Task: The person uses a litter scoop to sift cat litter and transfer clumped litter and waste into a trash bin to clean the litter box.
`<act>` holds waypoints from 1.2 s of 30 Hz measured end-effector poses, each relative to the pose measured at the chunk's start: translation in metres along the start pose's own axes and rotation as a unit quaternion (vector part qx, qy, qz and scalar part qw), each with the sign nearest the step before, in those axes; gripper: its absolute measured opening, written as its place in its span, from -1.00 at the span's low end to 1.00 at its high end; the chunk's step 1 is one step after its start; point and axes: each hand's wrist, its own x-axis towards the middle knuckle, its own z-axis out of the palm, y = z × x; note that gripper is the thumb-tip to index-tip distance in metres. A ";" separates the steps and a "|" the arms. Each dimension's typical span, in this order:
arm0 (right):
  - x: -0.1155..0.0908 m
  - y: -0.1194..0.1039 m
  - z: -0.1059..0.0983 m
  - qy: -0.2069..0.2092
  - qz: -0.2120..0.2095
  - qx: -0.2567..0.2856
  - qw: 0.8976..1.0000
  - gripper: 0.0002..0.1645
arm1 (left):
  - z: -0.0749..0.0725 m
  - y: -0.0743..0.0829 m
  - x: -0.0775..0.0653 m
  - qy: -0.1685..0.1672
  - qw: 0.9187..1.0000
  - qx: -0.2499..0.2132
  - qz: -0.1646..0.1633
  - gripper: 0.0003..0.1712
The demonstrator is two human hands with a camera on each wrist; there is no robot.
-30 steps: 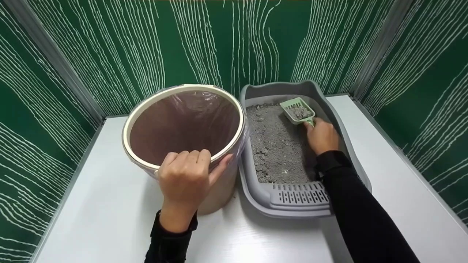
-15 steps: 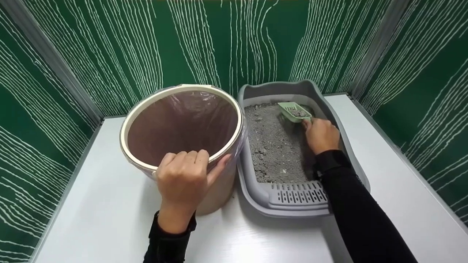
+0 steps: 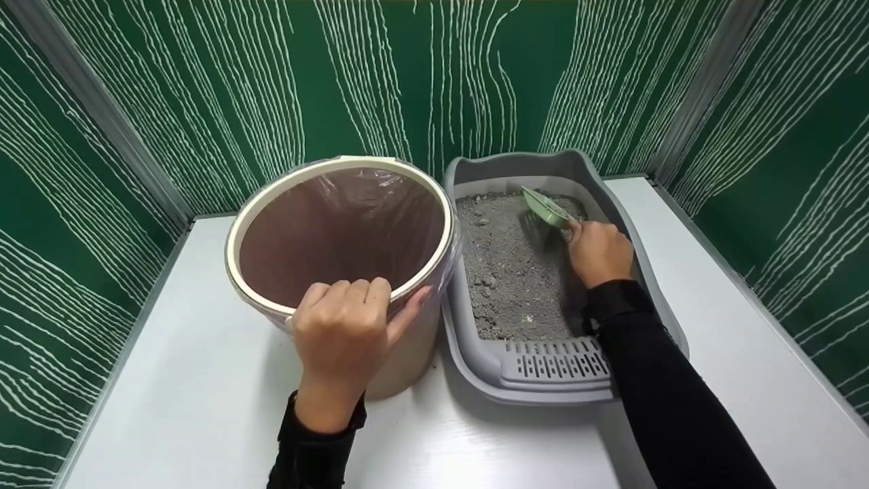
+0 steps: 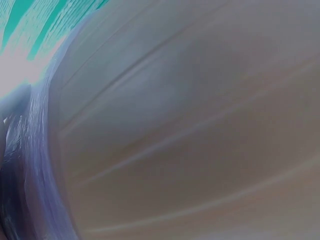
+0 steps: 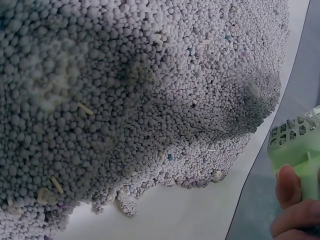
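Above grey litter [image 3: 506,278], the right hand [image 3: 601,253] grips a tilted scoop [image 3: 544,208]; the left hand [image 3: 345,334] grasps the bin rim [image 3: 232,252]. Steeper tilting could spill scooped litter.

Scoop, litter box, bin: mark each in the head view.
Scoop [image 3: 546,209], head view: green scooping end.
Litter box [image 3: 543,393], head view: near edge, below the slots.
Bin [image 3: 233,255], head view: left side of the cream rim.

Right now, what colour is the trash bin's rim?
The trash bin's rim is cream; it shows best in the head view.
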 end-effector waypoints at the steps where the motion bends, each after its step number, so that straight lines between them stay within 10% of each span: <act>1: 0.000 0.000 0.000 0.001 -0.002 -0.001 1.000 -0.41 | 0.000 0.000 0.000 0.000 1.000 0.000 0.000 -0.26; 17: -0.001 -0.001 0.001 0.068 -0.042 0.029 0.996 -0.58 | 0.000 0.000 0.000 0.001 1.000 -0.001 0.000 -0.26; 36: -0.001 -0.003 0.000 0.041 -0.029 0.036 0.998 -0.58 | 0.000 0.000 0.000 -0.001 1.000 -0.003 0.002 -0.27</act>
